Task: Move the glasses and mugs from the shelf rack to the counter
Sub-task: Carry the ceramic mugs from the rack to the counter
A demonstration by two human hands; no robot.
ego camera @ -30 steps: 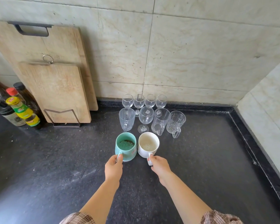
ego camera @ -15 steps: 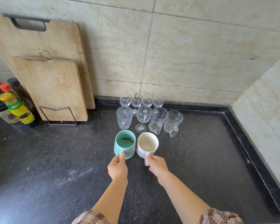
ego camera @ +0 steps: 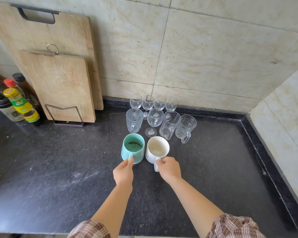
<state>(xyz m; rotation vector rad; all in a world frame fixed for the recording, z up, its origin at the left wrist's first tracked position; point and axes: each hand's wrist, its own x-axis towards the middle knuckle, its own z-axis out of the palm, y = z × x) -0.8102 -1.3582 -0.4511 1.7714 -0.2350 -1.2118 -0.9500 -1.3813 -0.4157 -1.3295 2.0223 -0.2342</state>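
Plaid sleeves (ego camera: 230,226) enter at the lower edge of the frame. Both forearms extend toward the centre.

The left hand (ego camera: 123,170) is narrowed, with its fingertips pinching the handle of the teal mug (ego camera: 132,148). The right hand (ego camera: 169,169) is curled round the handle of the white mug (ego camera: 157,149).

Both mugs stand at frame centre on the dark desk (ego camera: 58,169), just beside each other. Each has its long axis vertical and its mouth up. Each handle points toward the lower edge of the frame.

Behind them is a row of upright glassware:
- ribbed glass mug (ego camera: 134,120)
- stemmed glass (ego camera: 154,120)
- plain glass mug (ego camera: 169,125)
- patterned glass mug (ego camera: 185,127), handle pointing toward the lower edge

Four small stemmed glasses (ego camera: 136,101) stand upright against the tiled wall (ego camera: 213,57).

At upper left, two cutting boards (ego camera: 58,86) lean on the wall. Bottles (ego camera: 20,105) stand at the left edge.
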